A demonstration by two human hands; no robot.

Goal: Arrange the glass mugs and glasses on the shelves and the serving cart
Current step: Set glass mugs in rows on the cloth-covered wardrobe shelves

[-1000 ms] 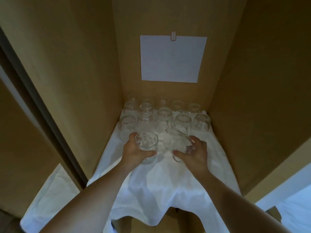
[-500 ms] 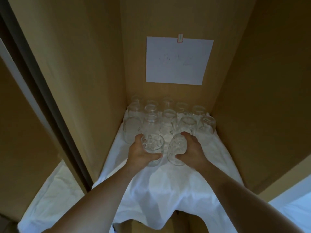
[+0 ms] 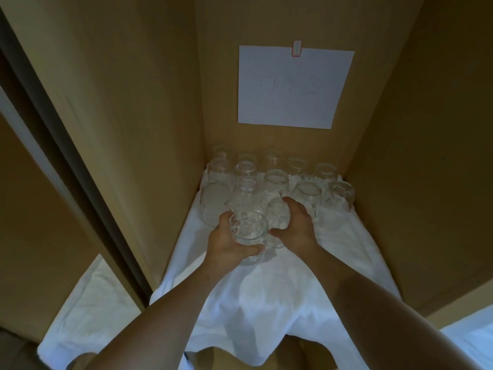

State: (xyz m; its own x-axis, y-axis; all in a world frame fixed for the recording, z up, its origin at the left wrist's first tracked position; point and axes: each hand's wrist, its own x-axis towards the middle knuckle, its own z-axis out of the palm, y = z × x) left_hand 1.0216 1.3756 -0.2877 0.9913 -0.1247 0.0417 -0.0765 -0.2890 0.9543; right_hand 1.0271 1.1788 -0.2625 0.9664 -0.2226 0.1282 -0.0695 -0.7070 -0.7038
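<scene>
Shelf walls: tan side panels close in on left and right, with a back panel (image 3: 218, 102) at the far end; the bay is narrow and tall.
Shelf floor: a white cloth (image 3: 280, 289) covers it and hangs over the near edge in folds.
Open room: bare cloth lies between the hands and the near edge; the far half is packed.
Stored glassware: rows of clear mugs and glasses (image 3: 274, 180) stand close together against the back panel, from the left wall to the right wall.
Left hand (image 3: 229, 244): fingers and thumb curl around a clear mug (image 3: 249, 232), mouth facing up toward the camera, just near of the rows.
Right hand (image 3: 296, 225): fingers wrap over a second glass (image 3: 277, 217), thumb on its near side, right beside the left-hand mug and touching distance from the rows.
Look of the pieces: transparent, rounded, patterned walls catching faint light.
Paper: a white sheet (image 3: 293, 86) taped to the back panel, its faint writing unreadable.
</scene>
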